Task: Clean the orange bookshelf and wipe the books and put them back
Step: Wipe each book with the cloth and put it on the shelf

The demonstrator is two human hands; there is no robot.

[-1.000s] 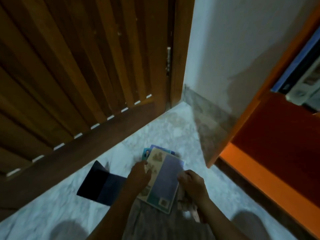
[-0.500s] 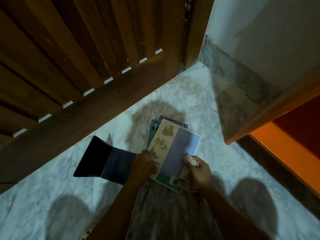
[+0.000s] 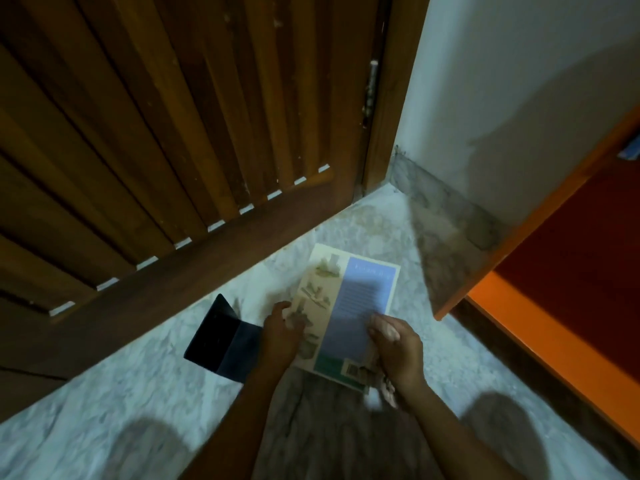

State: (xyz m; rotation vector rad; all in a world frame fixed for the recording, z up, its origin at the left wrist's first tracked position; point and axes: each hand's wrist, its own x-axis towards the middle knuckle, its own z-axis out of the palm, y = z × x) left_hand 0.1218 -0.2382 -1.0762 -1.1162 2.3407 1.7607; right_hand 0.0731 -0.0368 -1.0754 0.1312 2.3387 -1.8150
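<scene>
Left grip and right grip are clamped on the side edges of the paperback book, which is held between them, back cover up. The orange bookshelf is seen well to the right.

Your one head-worn camera looks steeply down, close over the pale marble floor, facing the slatted brown wooden door.

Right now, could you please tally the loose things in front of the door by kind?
Books: 2 (a cream-and-blue book gripped by the left hand, and a dark blue book lying open on the floor beside it)
Cloths: 1 (a pale cloth bunched in the right hand, which rests on the cream-and-blue book)
Total: 3
</scene>
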